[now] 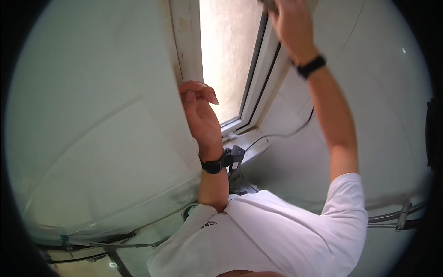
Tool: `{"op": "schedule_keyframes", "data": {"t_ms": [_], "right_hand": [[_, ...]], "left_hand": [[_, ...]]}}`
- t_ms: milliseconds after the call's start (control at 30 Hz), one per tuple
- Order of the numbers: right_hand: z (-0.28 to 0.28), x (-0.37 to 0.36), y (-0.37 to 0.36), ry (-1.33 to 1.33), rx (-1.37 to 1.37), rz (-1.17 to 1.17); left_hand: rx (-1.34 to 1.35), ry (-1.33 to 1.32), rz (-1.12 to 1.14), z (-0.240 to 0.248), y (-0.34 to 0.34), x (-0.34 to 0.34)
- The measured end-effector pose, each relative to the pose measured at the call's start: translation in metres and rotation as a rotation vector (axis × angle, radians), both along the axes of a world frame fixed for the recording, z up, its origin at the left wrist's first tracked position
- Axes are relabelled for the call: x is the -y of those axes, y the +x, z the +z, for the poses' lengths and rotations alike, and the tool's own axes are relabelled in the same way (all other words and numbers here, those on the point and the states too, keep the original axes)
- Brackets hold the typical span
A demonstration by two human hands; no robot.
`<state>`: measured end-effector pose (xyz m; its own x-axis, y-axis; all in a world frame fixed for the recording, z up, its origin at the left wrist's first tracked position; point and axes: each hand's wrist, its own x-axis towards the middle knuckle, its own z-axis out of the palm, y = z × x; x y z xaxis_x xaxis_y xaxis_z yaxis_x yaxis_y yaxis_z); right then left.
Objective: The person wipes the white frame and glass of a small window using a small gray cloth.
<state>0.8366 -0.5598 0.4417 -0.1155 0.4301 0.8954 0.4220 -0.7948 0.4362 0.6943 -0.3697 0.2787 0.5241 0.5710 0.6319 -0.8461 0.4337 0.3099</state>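
Observation:
My right hand [294, 30] is raised at the top of the view against the white window frame [262, 69]. Its fingers are closed on a small dark grey-brown object [268, 5], blurred and cut off by the upper edge, so its kind cannot be told. Lower down, my left hand [201, 113] leans on the edge of the pale wall beside the window opening. Its fingers are loosely bent and apart, with nothing seen in them. The bright window pane [228, 55] lies between the two hands.
Black bands circle both wrists. A small black device [236, 154] with a grey cable [288, 135] is by the white sill [256, 144], near my left wrist. Glossy pale walls flank the window. Pipes or hoses [392, 217] run along the lower right, and dark rails cross the lower left.

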Motion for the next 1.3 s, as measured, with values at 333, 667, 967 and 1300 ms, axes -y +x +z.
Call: {"op": "schedule_keyframes", "data": {"t_ms": [333,667,967,1300], "right_hand": [[-0.206,-0.001,-0.005,-0.013,-0.21,0.005],[-0.416,0.005,-0.033,0.219,-1.046,0.096],[-0.457,-0.024,-0.042,0.812,-1.234,0.137],[-0.459,-0.055,-0.061,0.678,-1.303,0.229]], "left_hand": [[-0.11,0.009,0.087,-0.03,-0.008,-0.009],[0.084,0.199,-0.097,-0.036,-0.005,-0.018],[-0.226,0.173,0.003,-0.112,-0.024,0.023],[-0.52,0.115,-0.05,-0.185,-0.024,0.04]]}}
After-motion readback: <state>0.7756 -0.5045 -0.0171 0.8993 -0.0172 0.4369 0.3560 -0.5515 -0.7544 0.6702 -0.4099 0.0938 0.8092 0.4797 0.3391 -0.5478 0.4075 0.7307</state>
